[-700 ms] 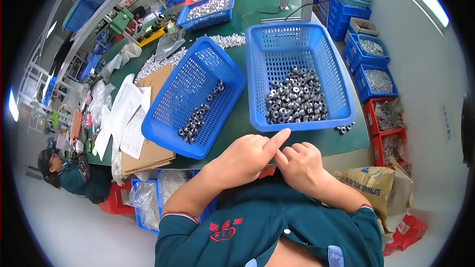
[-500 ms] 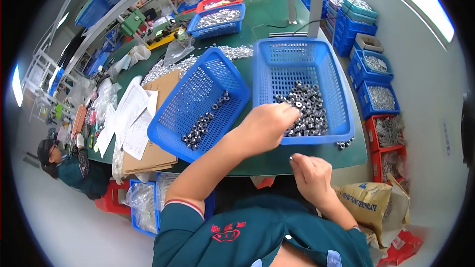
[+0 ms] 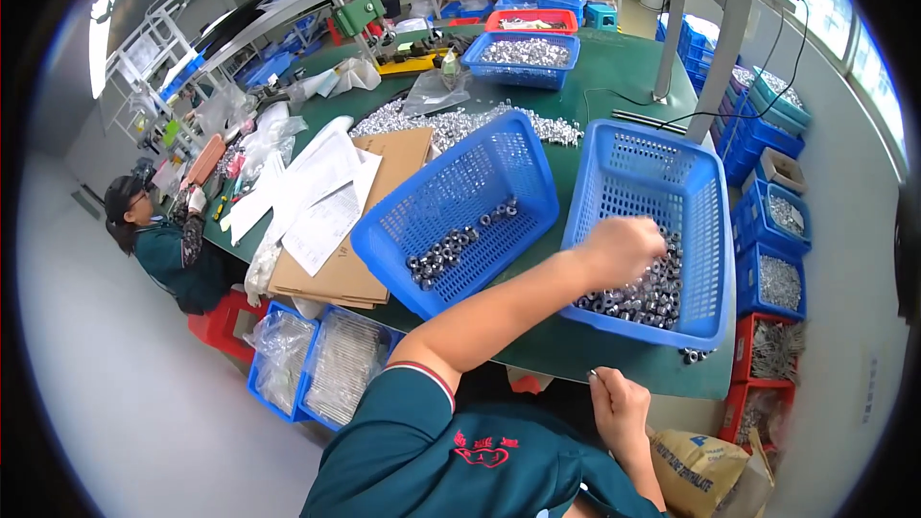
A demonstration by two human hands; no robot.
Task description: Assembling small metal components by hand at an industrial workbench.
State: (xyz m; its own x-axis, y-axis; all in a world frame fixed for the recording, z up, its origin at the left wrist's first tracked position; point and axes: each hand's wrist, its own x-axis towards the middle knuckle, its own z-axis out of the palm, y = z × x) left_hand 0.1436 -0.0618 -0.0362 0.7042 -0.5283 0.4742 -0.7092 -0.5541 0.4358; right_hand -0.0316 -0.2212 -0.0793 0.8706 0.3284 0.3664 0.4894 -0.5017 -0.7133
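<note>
My left hand [image 3: 622, 251] is closed over the front part of the right-hand blue basket [image 3: 710, 312], its fingers curled down and mostly hidden. Below it lies a pile of small shiny metal rings or nuts [image 3: 645, 299]. Close to my body, below the table's front edge, my right hand [image 3: 622, 408] is closed in a pinch. A tiny silvery piece [image 3: 593, 374] shows at its fingertips, too small to name. To the left stands a second, tilted blue basket [image 3: 384, 240] with fewer of the same metal parts [image 3: 446, 254] in it.
Papers [image 3: 326, 192] and cardboard [image 3: 398, 149] lie left of the baskets. Loose silvery parts [image 3: 460, 125] spread behind them, near a filled blue crate [image 3: 523, 62]. A metal post [image 3: 724, 38] rises behind the right basket. A co-worker [image 3: 173, 240] sits at far left.
The view has turned, so the whole scene sits farther right and lower. My left hand has moved slightly deeper over the right basket. My right hand keeps its pinch near my body.
</note>
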